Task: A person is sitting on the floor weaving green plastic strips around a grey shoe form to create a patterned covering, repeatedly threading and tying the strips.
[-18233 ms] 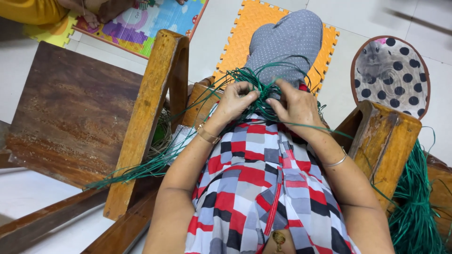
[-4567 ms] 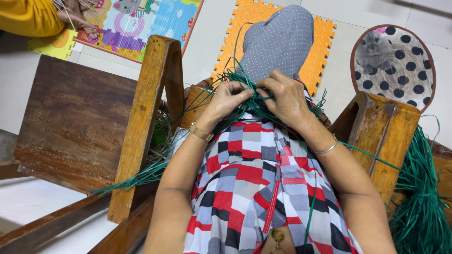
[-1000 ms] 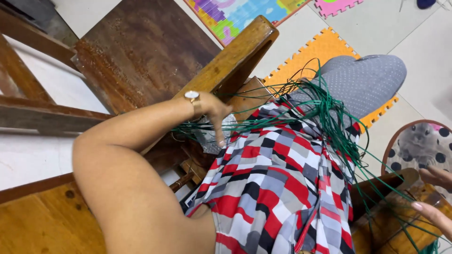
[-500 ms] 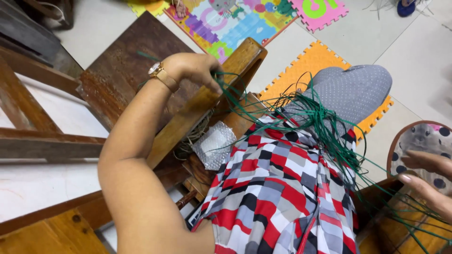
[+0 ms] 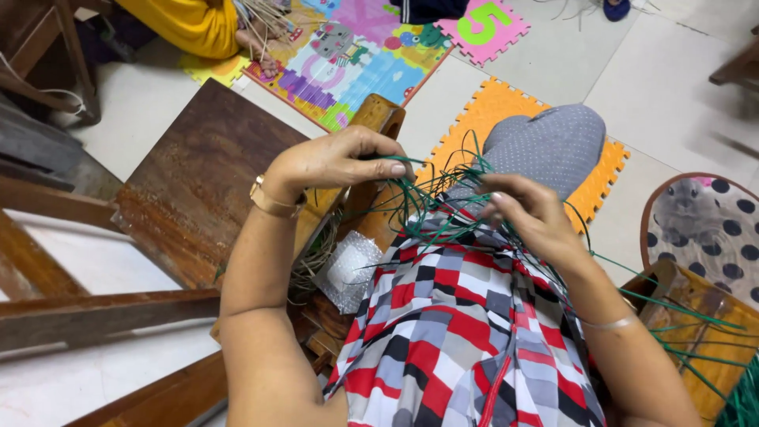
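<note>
A tangle of thin green plastic strands (image 5: pixel 431 198) lies over my lap, which is covered by red, grey and black checked cloth (image 5: pixel 458 316). My left hand (image 5: pixel 336 162) is raised in front of a wooden post (image 5: pixel 371 142) and pinches green strands between thumb and fingers. To its right, my right hand (image 5: pixel 534 217) has its fingers closed around other strands of the same tangle. More green strands (image 5: pixel 696 332) run off to the lower right over a wooden frame piece (image 5: pixel 696 316).
A dark wooden board (image 5: pixel 198 182) and wooden rails (image 5: pixel 95 308) stand on the left. A silvery foil packet (image 5: pixel 348 269) lies by my thigh. An orange foam mat (image 5: pixel 498 111), colourful puzzle mats (image 5: pixel 364 55), a polka-dot round cushion (image 5: pixel 704 229) and a person in yellow (image 5: pixel 190 24) are beyond.
My left hand has come down from the top of the wooden post toward my lap with strands in it. My right hand has moved in from the right edge onto the tangle.
</note>
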